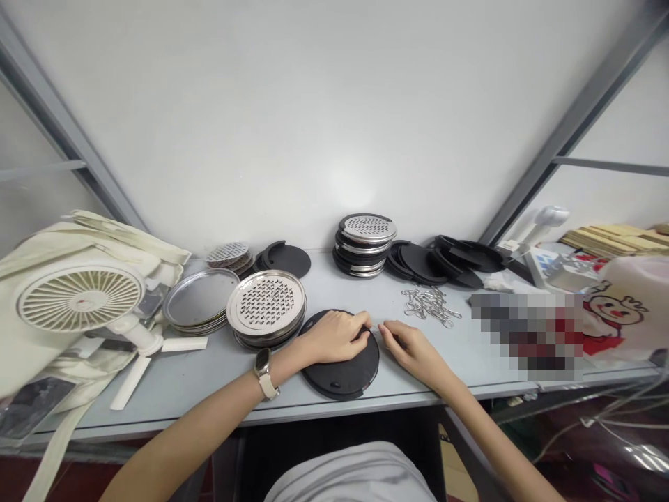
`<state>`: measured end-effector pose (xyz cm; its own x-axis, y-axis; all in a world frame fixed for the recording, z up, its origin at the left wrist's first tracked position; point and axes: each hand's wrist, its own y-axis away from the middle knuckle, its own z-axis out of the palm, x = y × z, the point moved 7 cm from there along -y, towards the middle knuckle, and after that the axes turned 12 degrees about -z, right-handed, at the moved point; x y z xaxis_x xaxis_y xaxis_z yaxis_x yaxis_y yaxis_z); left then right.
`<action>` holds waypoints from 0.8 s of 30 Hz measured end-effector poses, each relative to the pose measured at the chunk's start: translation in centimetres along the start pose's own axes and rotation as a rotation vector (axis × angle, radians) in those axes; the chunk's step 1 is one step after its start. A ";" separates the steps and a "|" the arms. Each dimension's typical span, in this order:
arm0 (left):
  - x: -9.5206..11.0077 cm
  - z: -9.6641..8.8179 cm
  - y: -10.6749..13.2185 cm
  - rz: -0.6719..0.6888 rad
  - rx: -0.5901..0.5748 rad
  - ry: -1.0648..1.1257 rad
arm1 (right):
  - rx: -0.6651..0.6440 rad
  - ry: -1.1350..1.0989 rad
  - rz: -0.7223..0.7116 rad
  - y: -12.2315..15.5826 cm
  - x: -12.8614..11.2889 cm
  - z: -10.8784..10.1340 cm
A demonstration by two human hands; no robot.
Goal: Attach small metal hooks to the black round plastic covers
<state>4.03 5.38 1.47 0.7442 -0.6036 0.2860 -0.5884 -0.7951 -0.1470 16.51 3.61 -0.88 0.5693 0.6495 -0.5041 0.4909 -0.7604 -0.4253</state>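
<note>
— Where are the hands?

— Both sit at lower centre. The left hand [334, 336] lies curled on top of one black round disc [342, 366] that rests flat on the grey table [209, 390], its fingertips pinched at the disc's right edge. The right hand [410, 348] is just beside it, on the table, fingers closed around something tiny and metallic; what exactly, I cannot tell.

— How many discs are there besides that one?

— One perforated steel tray [266, 301] tops a short stack left of centre, with plain steel plates [200, 298] further left. Behind, one stack of perforated lids [364, 244] stands at centre, and loose black discs [444, 261] spread to its right, too overlapped to count.

— Anything small?

— One heap of wire clips [431, 307] right of centre, uncountable. One white fan [81, 298] sits at the left edge.
</note>
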 end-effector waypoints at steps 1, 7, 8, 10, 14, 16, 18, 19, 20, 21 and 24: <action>-0.1 -0.1 0.0 -0.026 0.021 0.002 | 0.003 -0.001 0.006 0.0 0.1 0.0; -0.4 -0.5 -0.1 -0.105 0.071 -0.007 | 0.002 -0.002 0.040 -0.2 0.3 0.2; -0.3 -0.5 0.0 -0.091 0.059 -0.010 | 0.000 -0.002 0.038 -0.3 0.3 0.2; -0.1 -0.6 0.0 -0.071 0.045 -0.011 | -0.002 -0.001 0.026 -0.3 0.1 0.2; 0.1 -0.6 0.1 -0.047 0.031 -0.021 | 0.005 -0.015 0.020 -0.2 -0.1 0.1; 0.1 -0.6 0.1 -0.032 0.029 -0.020 | -0.009 -0.019 0.012 -0.2 -0.3 0.1; 0.2 -0.6 0.2 -0.020 0.032 -0.021 | -0.034 -0.012 -0.011 -0.2 -0.5 0.1; 0.2 -0.6 0.2 -0.015 0.032 -0.023 | -0.045 -0.006 -0.025 -0.3 -0.6 0.2; 0.1 -0.6 0.2 -0.013 0.033 -0.025 | -0.054 -0.001 -0.038 -0.3 -0.7 0.2; 0.1 -0.6 0.2 -0.012 0.035 -0.025 | -0.060 0.004 -0.049 -0.3 -0.8 0.3; 0.2 -0.6 0.2 -0.011 0.042 -0.030 | -0.061 0.018 -0.061 -0.3 -0.7 0.3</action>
<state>3.86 5.15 2.05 0.7598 -0.5961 0.2596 -0.5671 -0.8029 -0.1838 15.72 3.34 -0.63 0.5488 0.6947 -0.4649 0.5639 -0.7183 -0.4076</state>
